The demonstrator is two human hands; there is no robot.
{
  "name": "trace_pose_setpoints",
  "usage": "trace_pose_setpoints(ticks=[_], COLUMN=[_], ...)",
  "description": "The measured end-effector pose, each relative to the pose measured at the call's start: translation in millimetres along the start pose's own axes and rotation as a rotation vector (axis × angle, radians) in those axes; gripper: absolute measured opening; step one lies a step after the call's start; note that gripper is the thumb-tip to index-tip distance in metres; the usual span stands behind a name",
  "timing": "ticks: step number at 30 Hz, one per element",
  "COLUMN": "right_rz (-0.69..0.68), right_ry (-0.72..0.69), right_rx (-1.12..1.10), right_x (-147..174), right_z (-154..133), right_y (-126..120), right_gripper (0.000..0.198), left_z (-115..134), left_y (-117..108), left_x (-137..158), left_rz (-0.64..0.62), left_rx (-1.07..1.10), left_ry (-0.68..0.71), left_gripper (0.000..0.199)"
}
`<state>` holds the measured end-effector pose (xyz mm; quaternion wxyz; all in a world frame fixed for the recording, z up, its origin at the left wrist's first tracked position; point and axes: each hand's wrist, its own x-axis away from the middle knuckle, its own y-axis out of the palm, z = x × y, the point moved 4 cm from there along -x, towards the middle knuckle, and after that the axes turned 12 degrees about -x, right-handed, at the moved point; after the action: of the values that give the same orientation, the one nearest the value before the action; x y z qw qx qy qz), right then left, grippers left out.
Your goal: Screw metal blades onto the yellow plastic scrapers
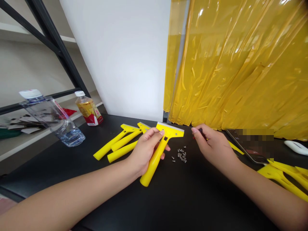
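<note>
My left hand (144, 149) is closed round a yellow scraper (155, 162), its thumb pressing near the head. The scraper's wide head with a metal blade edge points away from me. My right hand (215, 146) is closed on a small dark tool (201, 132) with a bit of red; most of it is hidden, so its kind cannot be made out. Between the hands, a loose cluster of small screws (182, 155) lies on the black table (192, 199). Left of my left hand lie several more yellow scrapers (108, 147), one partly covered by the hand.
At the left stand a clear water bottle (57, 120), tilted in view, and a drink bottle (89, 109). A phone (250, 150), more yellow scrapers (276, 175) and a white case (296, 147) lie right. Behind are a white panel (125, 57) and yellow plastic wrap (240, 64).
</note>
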<state>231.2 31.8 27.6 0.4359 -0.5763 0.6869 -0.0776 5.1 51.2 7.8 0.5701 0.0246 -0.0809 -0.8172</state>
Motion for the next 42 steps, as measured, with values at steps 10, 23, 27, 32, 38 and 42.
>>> trace_pose_setpoints(ticks=[10,23,27,32,38,42], right_rz=[0.034,0.039,0.026,0.022,0.001,-0.009], right_ry=[-0.027,-0.039,-0.033,-0.030,-0.024,-0.029], right_rx=[0.012,0.032,0.031,0.033,0.036,0.037], right_x=[0.2,-0.9,-1.1,-1.3,-0.9,-1.4], right_z=[-0.7,0.7,1.2,2.1,-1.0,-0.9], right_y=[-3.1,-2.6,-2.2,-1.7,-0.9,-0.2], right_gripper=[0.030,0.030,0.030,0.030,0.028,0.028], left_z=[0.5,-1.0,-1.5,-1.2,0.2,-0.1], left_y=[0.0,0.3,0.0,0.1,0.9,1.0], left_x=[-0.1,-0.4,-0.5,-1.1,-0.6,-0.3], left_rz=[0.003,0.005,0.001,-0.001,0.002,-0.005], left_rx=[0.002,0.009,0.002,-0.002,-0.006,-0.001], left_ry=[-0.008,-0.015,-0.021,-0.022,-0.021,-0.027], left_gripper=[0.026,0.023,0.023,0.022,0.021,0.021])
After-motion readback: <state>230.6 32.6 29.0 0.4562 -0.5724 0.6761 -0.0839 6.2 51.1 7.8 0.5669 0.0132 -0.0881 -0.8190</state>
